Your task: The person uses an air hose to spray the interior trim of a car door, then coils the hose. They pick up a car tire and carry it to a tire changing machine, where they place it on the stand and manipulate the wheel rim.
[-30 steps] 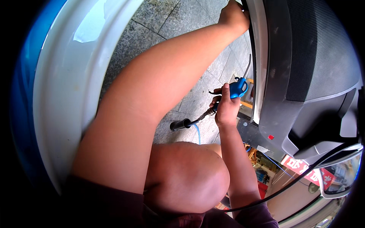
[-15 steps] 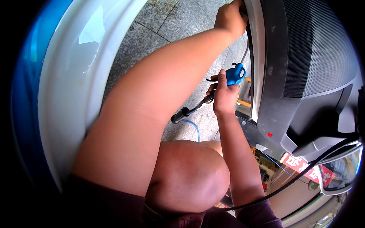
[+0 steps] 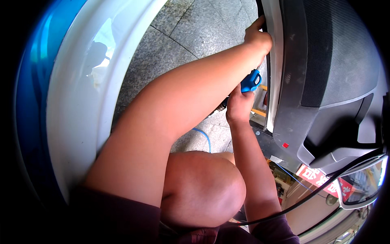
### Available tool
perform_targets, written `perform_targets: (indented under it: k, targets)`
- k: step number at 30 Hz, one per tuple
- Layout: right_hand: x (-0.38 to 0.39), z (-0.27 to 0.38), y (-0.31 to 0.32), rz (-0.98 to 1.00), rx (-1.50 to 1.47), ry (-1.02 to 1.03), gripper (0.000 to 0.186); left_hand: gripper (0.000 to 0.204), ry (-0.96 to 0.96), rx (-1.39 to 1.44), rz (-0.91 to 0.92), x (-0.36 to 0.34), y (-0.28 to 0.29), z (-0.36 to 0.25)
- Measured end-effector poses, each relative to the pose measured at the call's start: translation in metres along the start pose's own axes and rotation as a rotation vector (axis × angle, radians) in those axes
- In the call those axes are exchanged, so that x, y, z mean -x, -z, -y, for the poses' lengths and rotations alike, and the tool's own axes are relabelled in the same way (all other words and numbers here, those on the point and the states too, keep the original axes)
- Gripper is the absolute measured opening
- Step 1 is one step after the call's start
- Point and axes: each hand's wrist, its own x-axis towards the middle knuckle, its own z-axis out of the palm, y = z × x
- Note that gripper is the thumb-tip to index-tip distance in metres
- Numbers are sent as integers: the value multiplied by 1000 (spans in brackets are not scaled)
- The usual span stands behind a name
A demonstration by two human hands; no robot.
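Blue air gun (image 3: pixel 250 81) in the right hand, close to the door's (image 3: pixel 292 81) edge

The gun is just inside the door's edge, its handle wrapped by the right hand (image 3: pixel 240 106). Its nozzle is mostly hidden behind the left hand (image 3: pixel 258 38), which is at the edge just above; some of its fingers are out of sight, so I cannot tell how far they are curled or whether they hold anything. The left forearm (image 3: pixel 195 85) slants across the middle, covering the gun's rear end. Below it, a bare knee (image 3: pixel 205 187) fills the space between the arms. A blue hose (image 3: pixel 208 138) curves over the floor (image 3: pixel 215 24), which is grey stone tile. The widest stretch of floor lies above the left forearm, bounded by a white sill (image 3: pixel 77 110) on the left and the door on the right. The door carries a speaker grille (image 3: pixel 341 53) and a red reflector (image 3: pixel 286 145). A black cable (image 3: pixel 292 205) crosses the lower right, near a wing mirror (image 3: pixel 363 187) and a red sign (image 3: pixel 310 175).
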Motion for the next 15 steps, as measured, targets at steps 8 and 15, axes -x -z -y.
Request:
perform_targets:
  k: [8,15]
  targets:
    - [-6,-7,7,-17,-42,-10,37,53,-367,-785,-24,-9,33,-15]
    - [-34,9,0,-35,164,54,35,38,-857,-1751,21,-3,54,-34]
